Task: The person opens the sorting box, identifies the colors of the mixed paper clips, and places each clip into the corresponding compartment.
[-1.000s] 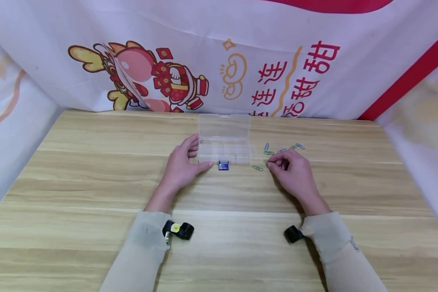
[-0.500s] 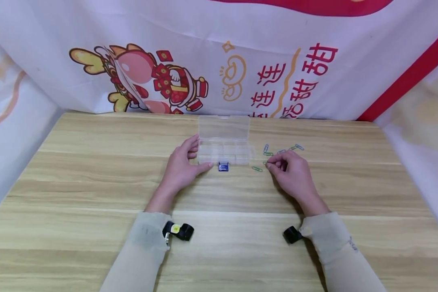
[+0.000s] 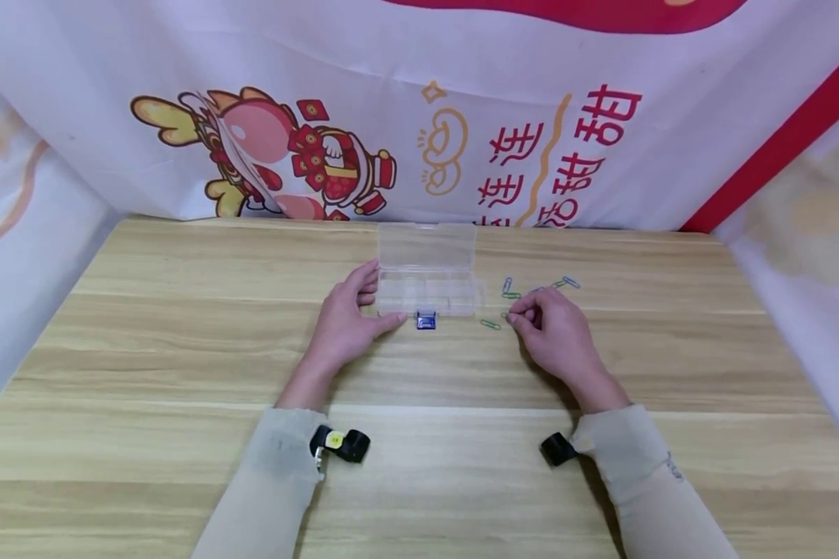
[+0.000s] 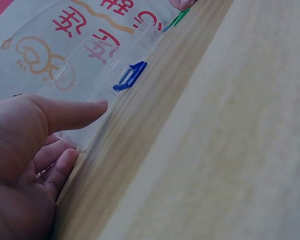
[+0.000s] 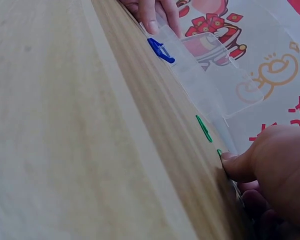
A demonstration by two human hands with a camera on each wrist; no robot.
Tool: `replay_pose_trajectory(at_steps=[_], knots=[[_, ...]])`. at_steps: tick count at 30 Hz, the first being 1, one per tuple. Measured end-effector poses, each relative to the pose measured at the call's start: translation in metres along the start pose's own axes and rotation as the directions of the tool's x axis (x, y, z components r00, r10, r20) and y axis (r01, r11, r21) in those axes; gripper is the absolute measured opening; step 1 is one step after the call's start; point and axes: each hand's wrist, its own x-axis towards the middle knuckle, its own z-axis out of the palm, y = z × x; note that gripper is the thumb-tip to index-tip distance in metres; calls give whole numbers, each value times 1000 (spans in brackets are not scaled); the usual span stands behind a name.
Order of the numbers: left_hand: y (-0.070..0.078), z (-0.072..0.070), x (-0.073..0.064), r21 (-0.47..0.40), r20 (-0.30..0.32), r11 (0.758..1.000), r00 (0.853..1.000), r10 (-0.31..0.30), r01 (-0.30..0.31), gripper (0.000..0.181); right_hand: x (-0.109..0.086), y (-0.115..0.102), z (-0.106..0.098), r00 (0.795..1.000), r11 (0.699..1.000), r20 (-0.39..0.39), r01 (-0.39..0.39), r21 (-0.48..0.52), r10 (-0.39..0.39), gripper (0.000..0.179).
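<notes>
A clear plastic compartment box [image 3: 426,291] stands with its lid raised, a blue latch [image 3: 426,321] hanging at its front. My left hand [image 3: 345,318] grips the box's left end, thumb along the front edge and fingers at the side. In the right wrist view, the thumb of my right hand [image 5: 275,172] is at the tip of a green paper clip [image 5: 219,152]; the clip's other end is hidden by the fingers. From the head view, my right hand [image 3: 554,330] pinches this clip at the table, right of the box. Another green paper clip [image 3: 490,324] lies just left of those fingertips.
Beyond the right hand lie several more paper clips, among them a blue one [image 3: 507,286], a green one [image 3: 511,296] and another blue one [image 3: 571,282]. A printed white cloth [image 3: 363,46] hangs behind the wooden table [image 3: 433,481].
The head view has shifted slightly. Both hands keep nearly the same place and hold, the left at the box and the right at the green paper clip.
</notes>
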Motion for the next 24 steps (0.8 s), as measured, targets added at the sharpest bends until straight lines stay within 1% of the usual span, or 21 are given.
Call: replay_pose_trajectory(at_steps=[4, 10, 17, 24], knots=[[-2, 0, 0, -2, -2, 1000, 1000, 1, -1, 93, -1, 1, 2, 1000, 1000, -3, 2, 9, -2, 7], [-3, 0, 0, 6, -8, 1000, 1000, 10, -10, 94, -1, 5, 6, 999, 999, -45, 20, 40, -18, 10], [-1, 1, 0, 14, -4, 1000, 1000, 13, -13, 94, -2, 6, 7, 997, 992, -81, 28, 120, -18, 13], [-1, 0, 1, 7, -5, 1000, 1000, 9, -9, 94, -1, 6, 6, 990, 982, -130, 67, 177, -44, 12]])
